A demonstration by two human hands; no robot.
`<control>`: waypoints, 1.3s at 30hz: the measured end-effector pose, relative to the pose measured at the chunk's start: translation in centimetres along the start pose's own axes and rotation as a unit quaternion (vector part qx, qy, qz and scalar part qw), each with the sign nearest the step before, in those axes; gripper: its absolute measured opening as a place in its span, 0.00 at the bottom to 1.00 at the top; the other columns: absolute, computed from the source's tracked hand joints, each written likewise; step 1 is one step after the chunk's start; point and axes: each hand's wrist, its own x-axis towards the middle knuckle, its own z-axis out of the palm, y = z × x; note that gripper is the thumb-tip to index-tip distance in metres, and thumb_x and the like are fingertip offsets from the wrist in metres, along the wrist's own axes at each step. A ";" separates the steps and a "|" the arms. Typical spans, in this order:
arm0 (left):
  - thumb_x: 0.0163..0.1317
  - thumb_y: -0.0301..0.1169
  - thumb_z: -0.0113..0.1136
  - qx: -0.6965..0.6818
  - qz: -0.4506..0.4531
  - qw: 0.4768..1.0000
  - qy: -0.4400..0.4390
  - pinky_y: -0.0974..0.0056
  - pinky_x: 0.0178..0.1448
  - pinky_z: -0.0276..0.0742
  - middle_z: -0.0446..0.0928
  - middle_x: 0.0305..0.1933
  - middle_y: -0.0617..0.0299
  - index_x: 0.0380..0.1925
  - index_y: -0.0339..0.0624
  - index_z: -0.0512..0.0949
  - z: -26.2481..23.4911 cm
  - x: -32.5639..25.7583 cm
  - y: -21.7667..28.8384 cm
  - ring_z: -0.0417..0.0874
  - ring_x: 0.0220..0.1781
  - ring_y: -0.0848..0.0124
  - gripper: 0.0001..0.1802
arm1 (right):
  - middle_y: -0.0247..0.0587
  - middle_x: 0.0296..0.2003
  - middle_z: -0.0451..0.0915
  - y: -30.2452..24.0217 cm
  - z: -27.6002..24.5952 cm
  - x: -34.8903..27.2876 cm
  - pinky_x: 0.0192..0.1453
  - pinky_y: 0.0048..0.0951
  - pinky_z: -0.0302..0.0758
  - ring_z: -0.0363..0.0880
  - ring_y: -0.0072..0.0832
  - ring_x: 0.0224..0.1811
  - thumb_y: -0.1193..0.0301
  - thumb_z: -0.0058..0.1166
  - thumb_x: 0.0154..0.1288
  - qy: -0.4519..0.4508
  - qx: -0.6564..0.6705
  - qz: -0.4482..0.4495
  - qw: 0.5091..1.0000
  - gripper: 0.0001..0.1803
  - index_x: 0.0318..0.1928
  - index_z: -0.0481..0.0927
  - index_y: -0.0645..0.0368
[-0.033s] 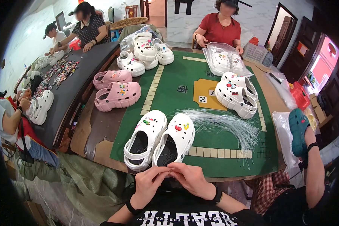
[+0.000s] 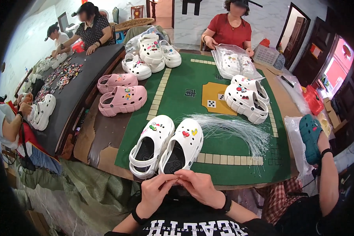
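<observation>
Though on the same bench [image 2: 102, 133], well off to the left and untouched: two pink clogs [image 2: 122, 101], side by side, toes to the right. Next, at the near edge of the green mat [image 2: 173, 102], the left white clog [image 2: 155, 131] and the right white clog [image 2: 189, 137], upright, close together, with charms [image 2: 185, 134] on the uppers. Long axes running away from the body, heels near, toes far and leaning slightly right. Left white clog ahead, its heel nearer the left hand [image 2: 157, 192]; right white clog straight ahead of the joined fingertips, heel just beyond. Left hand pinched closed, thumb to forefinger. Right hand [image 2: 200, 190] pinched likewise, meeting the left at the tips; perhaps something tiny between, too small to tell. No sure contact with either heel. Farther right, nearer the right hand, a fanned bundle of clear strands [image 2: 240, 131]; beyond it, another white pair [image 2: 244, 100]. At far right, a teal clog [image 2: 308, 135] at a co-worker's hand [image 2: 323, 144].
</observation>
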 end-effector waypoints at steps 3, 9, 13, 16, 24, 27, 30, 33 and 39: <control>0.61 0.22 0.66 -0.022 -0.020 0.999 -0.018 0.70 0.27 0.74 0.84 0.31 0.59 0.38 0.38 0.84 -0.1 0.0 0.1 0.82 0.23 0.74 0.06 | 0.44 0.34 0.84 0.3 0.0 -0.2 0.35 0.31 0.80 0.86 0.38 0.34 0.75 0.61 0.67 -0.013 0.011 0.004 1.000 0.23 0.60 0.71 0.55; 0.61 0.21 0.66 -0.026 -0.018 0.999 -0.029 0.71 0.28 0.76 0.85 0.32 0.58 0.38 0.37 0.84 -0.3 0.1 0.7 0.83 0.24 0.75 0.06 | 0.43 0.34 0.85 0.4 0.2 -0.5 0.38 0.31 0.80 0.87 0.33 0.35 0.74 0.59 0.69 -0.052 0.148 0.101 0.982 0.22 0.61 0.69 0.54; 0.61 0.22 0.66 -0.010 -0.016 0.999 -0.035 0.69 0.30 0.78 0.85 0.32 0.58 0.38 0.37 0.83 -0.2 -0.2 0.2 0.85 0.27 0.73 0.06 | 0.43 0.35 0.85 0.1 -0.1 -0.5 0.38 0.31 0.80 0.87 0.31 0.35 0.74 0.59 0.69 -0.065 0.190 0.143 0.969 0.22 0.61 0.69 0.54; 0.61 0.22 0.66 -0.022 -0.013 1.000 -0.018 0.69 0.32 0.79 0.85 0.32 0.57 0.38 0.37 0.82 -0.1 -0.2 0.1 0.86 0.28 0.71 0.06 | 0.44 0.35 0.85 0.2 -0.1 -0.5 0.38 0.30 0.80 0.87 0.33 0.34 0.74 0.60 0.68 -0.044 0.168 0.137 0.975 0.18 0.57 0.73 0.57; 0.60 0.23 0.67 0.053 0.057 0.997 -0.010 0.66 0.31 0.78 0.83 0.32 0.56 0.36 0.37 0.81 0.0 0.0 -0.2 0.85 0.28 0.65 0.06 | 0.42 0.32 0.83 -0.4 -0.3 -0.2 0.31 0.27 0.77 0.83 0.31 0.28 0.76 0.64 0.64 0.006 0.009 0.025 1.000 0.10 0.45 0.81 0.59; 0.59 0.23 0.68 0.055 0.074 0.996 -0.004 0.65 0.31 0.77 0.82 0.32 0.56 0.36 0.38 0.82 0.1 -0.1 -0.4 0.84 0.27 0.64 0.06 | 0.44 0.36 0.84 -0.6 -0.6 -0.2 0.37 0.31 0.80 0.85 0.38 0.34 0.75 0.63 0.64 -0.010 0.010 0.045 0.999 0.10 0.45 0.81 0.60; 0.59 0.23 0.68 0.059 0.065 0.996 -0.004 0.65 0.30 0.77 0.82 0.32 0.57 0.36 0.38 0.81 0.2 -0.1 -0.3 0.83 0.26 0.64 0.06 | 0.44 0.35 0.83 -0.3 -0.2 -0.4 0.37 0.32 0.80 0.85 0.38 0.34 0.76 0.63 0.63 0.017 -0.006 0.014 1.000 0.10 0.45 0.81 0.60; 0.59 0.23 0.68 0.058 0.059 0.997 -0.001 0.65 0.30 0.77 0.82 0.31 0.57 0.36 0.38 0.81 0.2 -0.1 -0.1 0.83 0.25 0.64 0.06 | 0.44 0.34 0.82 -0.5 -0.4 -0.2 0.36 0.33 0.80 0.84 0.38 0.34 0.76 0.63 0.63 0.012 -0.046 -0.005 0.999 0.11 0.45 0.80 0.60; 0.58 0.23 0.68 0.047 0.057 0.997 0.012 0.66 0.30 0.77 0.83 0.30 0.57 0.36 0.38 0.81 0.3 -0.4 -0.6 0.84 0.26 0.66 0.06 | 0.44 0.34 0.82 -0.5 -0.3 -0.3 0.35 0.33 0.79 0.84 0.38 0.34 0.76 0.63 0.62 0.007 -0.042 -0.002 0.999 0.11 0.46 0.80 0.60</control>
